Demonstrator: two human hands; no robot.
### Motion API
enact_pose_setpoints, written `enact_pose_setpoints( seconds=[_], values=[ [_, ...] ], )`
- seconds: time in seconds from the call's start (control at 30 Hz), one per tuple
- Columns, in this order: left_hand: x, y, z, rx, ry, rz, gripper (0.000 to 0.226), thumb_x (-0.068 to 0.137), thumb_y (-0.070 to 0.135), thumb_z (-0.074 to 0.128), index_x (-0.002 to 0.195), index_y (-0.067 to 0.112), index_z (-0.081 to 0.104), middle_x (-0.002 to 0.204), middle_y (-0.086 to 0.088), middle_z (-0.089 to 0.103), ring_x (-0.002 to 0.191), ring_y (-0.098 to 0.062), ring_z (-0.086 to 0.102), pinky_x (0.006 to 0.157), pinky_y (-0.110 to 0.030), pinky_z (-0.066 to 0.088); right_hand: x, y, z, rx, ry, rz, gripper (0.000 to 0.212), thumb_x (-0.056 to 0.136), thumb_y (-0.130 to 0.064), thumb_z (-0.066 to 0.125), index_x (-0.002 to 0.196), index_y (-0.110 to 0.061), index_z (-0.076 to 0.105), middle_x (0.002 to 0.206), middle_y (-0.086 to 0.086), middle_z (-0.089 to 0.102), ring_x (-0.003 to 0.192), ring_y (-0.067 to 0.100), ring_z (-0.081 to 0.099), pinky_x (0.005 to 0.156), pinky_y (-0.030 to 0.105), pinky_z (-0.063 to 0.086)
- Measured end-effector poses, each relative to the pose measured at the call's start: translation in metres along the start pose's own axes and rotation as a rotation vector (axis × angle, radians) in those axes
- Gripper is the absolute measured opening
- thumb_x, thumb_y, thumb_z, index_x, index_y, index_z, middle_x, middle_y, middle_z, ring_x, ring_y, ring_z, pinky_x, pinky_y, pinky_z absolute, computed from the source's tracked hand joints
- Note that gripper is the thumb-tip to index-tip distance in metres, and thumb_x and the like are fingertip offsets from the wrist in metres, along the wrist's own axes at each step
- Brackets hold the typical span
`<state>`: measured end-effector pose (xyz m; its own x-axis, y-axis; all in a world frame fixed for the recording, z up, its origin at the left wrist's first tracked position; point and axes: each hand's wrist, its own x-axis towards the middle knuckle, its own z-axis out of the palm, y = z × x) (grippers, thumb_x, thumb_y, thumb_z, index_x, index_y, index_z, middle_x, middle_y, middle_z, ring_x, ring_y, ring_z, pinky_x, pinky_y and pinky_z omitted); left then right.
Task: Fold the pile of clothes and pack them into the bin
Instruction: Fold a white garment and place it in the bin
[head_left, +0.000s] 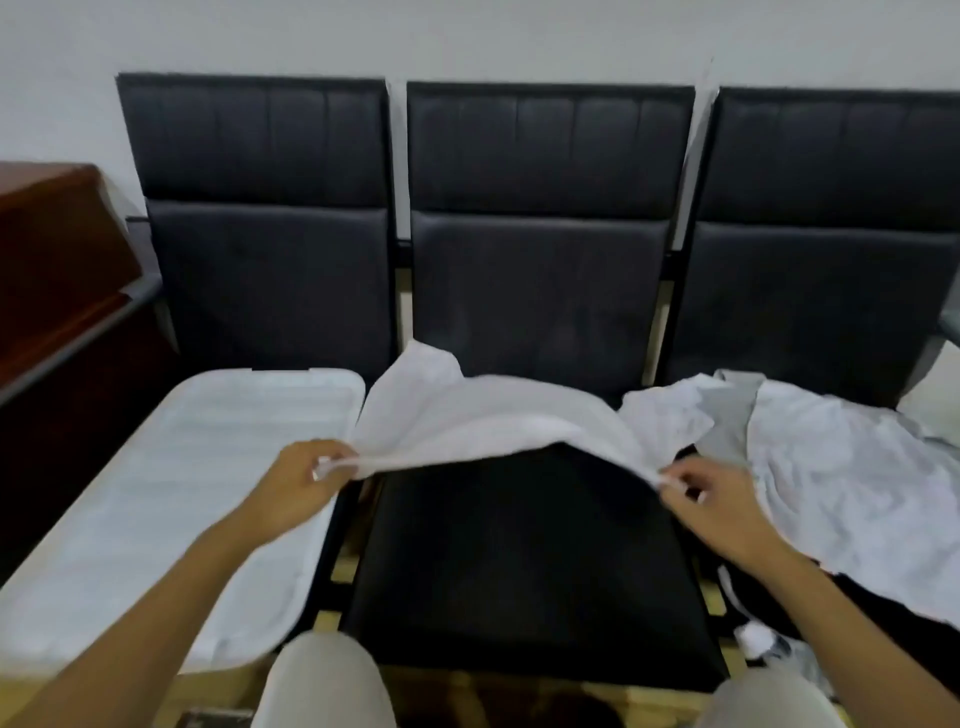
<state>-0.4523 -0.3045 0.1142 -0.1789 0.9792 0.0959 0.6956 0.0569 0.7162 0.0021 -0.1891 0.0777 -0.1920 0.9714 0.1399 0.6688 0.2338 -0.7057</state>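
Spreading one white garment (467, 415) over the middle seat (519, 561) looks like the step in hand, the lay-flat before any fold.

At 9 o'clock, on the left seat, sits the bin (171, 493), a pale ribbed shape; whether its top is open or lidded I cannot tell. The left hand (301, 488) hovers over its inner edge at about 8 o'clock from the frame's middle, fingers and thumb pinched together on the garment's near left corner. From there the cloth arches up and back toward 12 o'clock, its far part draped against the seat back, its near edge lifted clear of the black cushion. The right hand (711, 504), at about 4 o'clock, pinches the near right corner the same way.

At 3 o'clock the pile (841, 467), crumpled white and grey cloth, lies on the right seat, untouched and just beside the right hand.

Judging from this, the task is early. The next move calls for both hands to keep the edge taut and lower together, so the cloth lands flat and unwrinkled on the cushion.
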Motion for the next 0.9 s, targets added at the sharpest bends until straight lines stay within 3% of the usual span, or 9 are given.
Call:
enact_pose_setpoints(
  seconds=[0.07, 0.13, 0.17, 0.27, 0.33, 0.47, 0.63, 0.8, 0.9],
  values=[
    [-0.025, -0.042, 0.032, 0.177, -0.284, -0.142, 0.019, 0.089, 0.021, 0.069, 0.08, 0.037, 0.065, 0.092, 0.017, 0.064, 0.092, -0.008, 0.061, 0.075, -0.011, 0.042, -0.03, 0.033, 0.03, -0.104, -0.331, 0.057, 0.025, 0.081, -0.007, 0.072, 0.069, -0.029, 0.068, 0.075, -0.006, 0.07, 0.077, 0.004, 0.066, 0.073, 0.016, 0.049],
    [-0.04, -0.067, 0.056, 0.42, -0.573, -0.136, 0.007, 0.088, 0.041, 0.067, 0.085, 0.041, 0.062, 0.1, 0.016, 0.059, 0.095, -0.007, 0.057, 0.083, -0.019, 0.044, -0.046, 0.047, 0.048, -0.208, -0.651, 0.116, 0.02, 0.085, -0.013, 0.07, 0.07, -0.025, 0.072, 0.079, -0.004, 0.072, 0.078, 0.005, 0.068, 0.075, 0.019, 0.051],
    [-0.041, -0.072, 0.066, 0.437, -0.616, -0.114, 0.007, 0.088, 0.044, 0.066, 0.084, 0.042, 0.061, 0.099, 0.016, 0.059, 0.094, -0.006, 0.058, 0.085, -0.024, 0.046, -0.048, 0.049, 0.054, -0.238, -0.743, 0.13, 0.016, 0.088, -0.017, 0.068, 0.073, -0.019, 0.074, 0.079, -0.002, 0.073, 0.076, 0.005, 0.068, 0.072, 0.016, 0.05],
    [-0.027, -0.061, 0.097, 0.299, -0.566, -0.074, 0.014, 0.092, 0.032, 0.065, 0.079, 0.036, 0.063, 0.087, 0.017, 0.06, 0.089, -0.007, 0.06, 0.082, -0.025, 0.047, -0.037, 0.059, 0.067, -0.237, -0.674, 0.196, 0.018, 0.09, -0.028, 0.067, 0.077, -0.016, 0.073, 0.076, -0.003, 0.072, 0.075, 0.006, 0.067, 0.066, 0.013, 0.047],
    [-0.01, -0.046, 0.122, 0.316, -0.555, -0.043, 0.009, 0.092, 0.037, 0.065, 0.093, 0.028, 0.065, 0.092, 0.013, 0.058, 0.093, -0.01, 0.058, 0.084, -0.027, 0.048, -0.025, 0.064, 0.075, -0.295, -0.519, 0.255, 0.016, 0.088, -0.038, 0.067, 0.086, -0.022, 0.067, 0.088, -0.003, 0.068, 0.085, 0.015, 0.064, 0.072, 0.026, 0.051],
    [0.013, -0.029, 0.183, 0.387, -0.699, -0.044, 0.046, 0.08, 0.051, 0.073, 0.117, 0.03, 0.053, 0.113, 0.007, 0.05, 0.105, -0.012, 0.047, 0.092, -0.033, 0.044, -0.014, 0.065, 0.089, -0.413, -0.568, 0.259, 0.033, 0.083, -0.038, 0.074, 0.104, -0.022, 0.054, 0.103, 0.001, 0.052, 0.095, 0.022, 0.056, 0.076, 0.032, 0.047],
    [0.006, -0.036, 0.216, 0.544, -0.637, 0.081, 0.015, 0.092, 0.042, 0.059, 0.089, 0.031, 0.05, 0.1, 0.009, 0.049, 0.099, -0.014, 0.045, 0.085, -0.033, 0.038, -0.017, 0.081, 0.094, -0.306, -0.525, 0.258, 0.012, 0.09, -0.019, 0.07, 0.083, -0.014, 0.061, 0.091, 0.008, 0.063, 0.083, 0.021, 0.062, 0.076, 0.036, 0.055],
    [-0.006, -0.041, 0.199, 0.435, -0.801, 0.006, 0.019, 0.087, 0.042, 0.07, 0.082, 0.029, 0.056, 0.087, 0.012, 0.052, 0.083, -0.009, 0.05, 0.074, -0.024, 0.041, -0.031, 0.071, 0.078, -0.201, -0.824, 0.295, 0.017, 0.083, -0.025, 0.079, 0.069, -0.018, 0.072, 0.062, -0.004, 0.068, 0.061, 0.007, 0.066, 0.056, 0.018, 0.049],
    [-0.005, -0.021, 0.195, 0.449, -0.938, -0.075, 0.029, 0.087, 0.048, 0.069, 0.079, 0.02, 0.063, 0.083, 0.008, 0.059, 0.075, -0.01, 0.055, 0.07, -0.023, 0.045, -0.037, 0.062, 0.067, -0.204, -1.016, 0.367, 0.029, 0.089, -0.039, 0.071, 0.07, -0.017, 0.073, 0.061, -0.003, 0.071, 0.057, 0.008, 0.068, 0.053, 0.018, 0.047]
  ],
)
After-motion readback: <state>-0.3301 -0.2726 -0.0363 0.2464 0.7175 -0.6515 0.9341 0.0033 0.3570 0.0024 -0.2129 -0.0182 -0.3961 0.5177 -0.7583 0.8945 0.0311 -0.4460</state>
